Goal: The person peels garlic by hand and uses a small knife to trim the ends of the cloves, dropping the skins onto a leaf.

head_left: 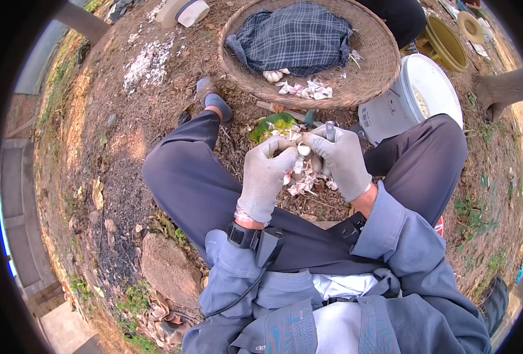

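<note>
Both my hands wear thin pale gloves and meet above the ground between my knees. My left hand [267, 174] is closed, pinching a whitish garlic clove [303, 150] with thumb and fingers. From the other side, my right hand [343, 162] is closed too, its fingertips pressed to the same clove. A small grey metal-looking piece [330, 131] sticks up at the right index finger; its other end is hidden. Pinkish-white garlic skins [303, 184] lie on the soil below the hands. A green and yellow leaf [271, 127] lies just beyond them.
Ahead stands a wide woven basket [238, 68] with a plaid cloth [294, 35], a garlic bulb [275, 75] and loose skins. At right are a white bucket [385, 112] holding pale pieces and a yellow bucket [448, 44]. A rock [170, 268] lies at left; another person's dark-clothed leg [400, 17] is beyond.
</note>
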{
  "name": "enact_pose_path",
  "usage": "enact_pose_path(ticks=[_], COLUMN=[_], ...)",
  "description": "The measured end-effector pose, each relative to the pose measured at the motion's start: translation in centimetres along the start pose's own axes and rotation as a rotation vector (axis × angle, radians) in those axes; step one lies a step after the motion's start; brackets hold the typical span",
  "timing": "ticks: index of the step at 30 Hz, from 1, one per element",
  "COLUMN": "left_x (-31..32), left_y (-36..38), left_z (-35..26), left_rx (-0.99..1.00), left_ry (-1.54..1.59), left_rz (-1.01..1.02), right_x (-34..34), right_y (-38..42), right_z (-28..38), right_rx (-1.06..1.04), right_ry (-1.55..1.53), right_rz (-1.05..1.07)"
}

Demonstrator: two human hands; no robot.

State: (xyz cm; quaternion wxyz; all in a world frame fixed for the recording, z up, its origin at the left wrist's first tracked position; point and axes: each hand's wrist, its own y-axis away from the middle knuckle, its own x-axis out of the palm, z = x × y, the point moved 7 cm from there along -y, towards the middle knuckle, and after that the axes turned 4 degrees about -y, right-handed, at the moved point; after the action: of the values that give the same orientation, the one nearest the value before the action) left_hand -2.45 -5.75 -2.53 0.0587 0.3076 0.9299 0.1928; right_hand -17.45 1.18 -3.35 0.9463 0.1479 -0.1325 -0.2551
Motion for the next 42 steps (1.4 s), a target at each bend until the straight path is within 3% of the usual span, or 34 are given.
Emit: enact_pose_path(ticks=[5,11,17,24,34,36,38,40,42], left_x=[0.3,0.0,-1.0,-2.3,-2.8,-2.7,-2.5,-2.4,-1.8], left_y=[-0.1,-0.1,-0.1,-0.2,-0.3,-0.3,-0.2,-0.2,-0.2], left_z=[-0.3,-0.7,-0.2,0.5,1.0,1.2,1.2,1.1,1.0], left_rx=[0.053,0.129,0.035,0.045,0.004,0.019,-0.017,-0.022,-0.05], left_ry=[-0.114,-0.269,0.026,0.347,0.226,0.223,0.19,0.199,0.206], left_rz=[-0.044,-0.084,-0.149,-0.215,-0.245,-0.235,-0.213,-0.203,-0.137], right_x=[0.3,1.1,0.6,0.9,0.7,0.4,-1.2,-4.4,-9.4], right_y=[0.3,0.2,0.0,0.2,0.6,0.8,0.5,-0.5,-1.8], right_z=[-0.5,0.2,-0.4,0.2,0.9,2.1,4.2,7.9,8.8], right_rx=[0.115,0.012,0.139,0.106,0.153,0.155,0.019,-0.164,-0.34], right_ry=[0.005,0.097,-0.19,-0.254,-0.323,-0.443,-0.517,-1.137,-1.413], right_rz=[0.055,0.156,0.28,0.255,0.309,0.294,0.318,0.371,0.509])
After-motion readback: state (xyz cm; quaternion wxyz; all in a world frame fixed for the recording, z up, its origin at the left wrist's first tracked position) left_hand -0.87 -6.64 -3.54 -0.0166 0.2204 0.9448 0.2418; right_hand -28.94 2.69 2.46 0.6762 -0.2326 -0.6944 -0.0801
